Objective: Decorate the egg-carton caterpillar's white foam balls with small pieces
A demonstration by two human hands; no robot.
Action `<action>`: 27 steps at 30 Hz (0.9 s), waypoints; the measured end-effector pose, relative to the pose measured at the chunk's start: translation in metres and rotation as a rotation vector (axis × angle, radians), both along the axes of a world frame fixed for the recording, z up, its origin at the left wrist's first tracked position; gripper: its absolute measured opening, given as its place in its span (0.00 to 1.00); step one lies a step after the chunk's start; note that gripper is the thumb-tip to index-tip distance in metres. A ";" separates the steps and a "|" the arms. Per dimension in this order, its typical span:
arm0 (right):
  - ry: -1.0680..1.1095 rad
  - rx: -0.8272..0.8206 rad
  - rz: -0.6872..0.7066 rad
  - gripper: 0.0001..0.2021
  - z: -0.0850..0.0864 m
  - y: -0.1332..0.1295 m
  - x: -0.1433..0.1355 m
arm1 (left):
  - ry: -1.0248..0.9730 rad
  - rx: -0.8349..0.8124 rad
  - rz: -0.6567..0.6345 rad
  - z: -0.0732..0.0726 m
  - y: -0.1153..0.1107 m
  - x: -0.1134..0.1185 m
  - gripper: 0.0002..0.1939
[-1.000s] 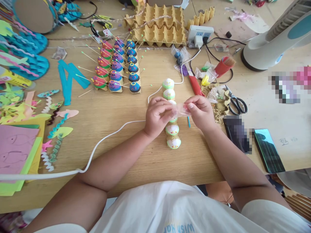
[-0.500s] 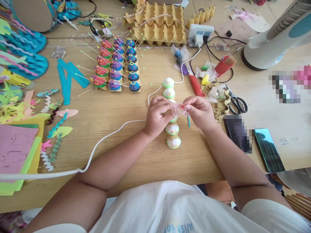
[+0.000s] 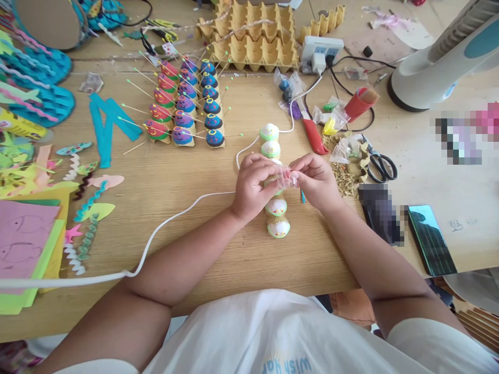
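Between my two hands is a small clear plastic bag (image 3: pixel 287 179) with a bit of red clay showing in it. My left hand (image 3: pixel 255 184) pinches the bag's left side. The fingertips of my right hand (image 3: pixel 316 182) are pressed together at the bag's right edge, by the red clay. Under the hands lies an egg-carton strip (image 3: pixel 278 208), its bumps covered in white clay with green rims and small coloured dots. My hands hide its middle bumps. A thin blue stick (image 3: pixel 303 196) lies just right of the strip, partly behind my right hand.
Painted egg-carton strips (image 3: pixel 183 104) with pins stand back left. Egg trays (image 3: pixel 253 36) and a power strip (image 3: pixel 322 52) are behind. A red-handled tool (image 3: pixel 314 136), scissors (image 3: pixel 382 163) and a phone (image 3: pixel 431 239) lie right. A white cable (image 3: pixel 171 221) crosses the left side.
My right hand has shifted slightly left, closer to my left hand, and the plastic bag is more bunched between them. The strip stays in place.
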State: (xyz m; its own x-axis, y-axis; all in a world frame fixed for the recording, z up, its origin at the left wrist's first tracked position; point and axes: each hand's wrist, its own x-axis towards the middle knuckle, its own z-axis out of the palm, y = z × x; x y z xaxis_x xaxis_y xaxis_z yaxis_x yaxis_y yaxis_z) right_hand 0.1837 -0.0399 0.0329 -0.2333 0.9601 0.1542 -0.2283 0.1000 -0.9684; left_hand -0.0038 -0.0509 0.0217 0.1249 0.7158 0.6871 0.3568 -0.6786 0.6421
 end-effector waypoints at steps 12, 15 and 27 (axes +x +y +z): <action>0.094 -0.149 0.144 0.21 -0.002 0.004 0.004 | 0.043 0.107 0.088 -0.009 0.003 -0.001 0.08; 0.134 -0.183 0.128 0.21 -0.003 0.004 0.004 | 0.056 0.098 0.044 -0.010 0.003 -0.002 0.07; 0.106 -0.175 0.129 0.23 -0.003 0.002 0.003 | 0.022 0.090 0.058 -0.010 0.003 -0.002 0.04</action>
State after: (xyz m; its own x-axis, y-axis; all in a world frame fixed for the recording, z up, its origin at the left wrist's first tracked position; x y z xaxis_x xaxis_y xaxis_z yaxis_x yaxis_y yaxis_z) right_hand 0.1863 -0.0378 0.0303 -0.3469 0.9377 0.0183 -0.3295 -0.1035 -0.9385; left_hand -0.0061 -0.0482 0.0117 0.1010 0.6574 0.7467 0.4103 -0.7113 0.5707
